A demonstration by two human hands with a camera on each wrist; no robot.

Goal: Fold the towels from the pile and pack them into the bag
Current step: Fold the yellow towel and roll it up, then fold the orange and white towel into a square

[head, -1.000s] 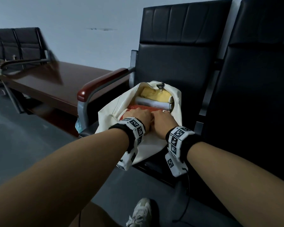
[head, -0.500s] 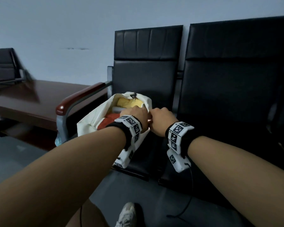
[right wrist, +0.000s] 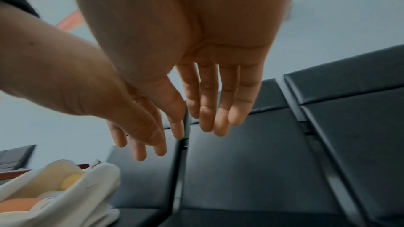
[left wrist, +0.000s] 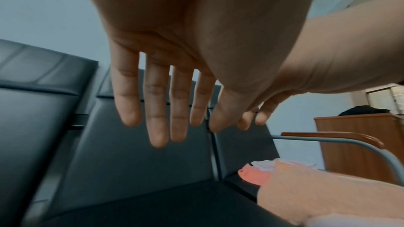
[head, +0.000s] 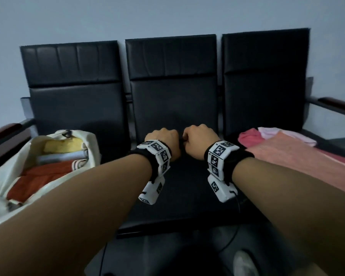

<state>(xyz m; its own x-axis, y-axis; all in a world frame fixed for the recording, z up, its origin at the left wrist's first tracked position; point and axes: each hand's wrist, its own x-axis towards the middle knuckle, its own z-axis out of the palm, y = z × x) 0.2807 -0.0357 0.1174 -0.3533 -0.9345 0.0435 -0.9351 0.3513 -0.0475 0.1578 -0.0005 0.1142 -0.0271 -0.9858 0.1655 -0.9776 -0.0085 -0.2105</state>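
Dim, flat indoor light, soft motion blur, wide-angle edge distortion

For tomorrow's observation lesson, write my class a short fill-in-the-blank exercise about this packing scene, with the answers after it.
1. The white bag sits on the ____ seat of the bench.
2. The towel nearest the bag's opening is ____.
3. The unfolded pile lies on the ____ seat.
4. The left hand and right hand hold ____.

Answers: left; orange; right; nothing
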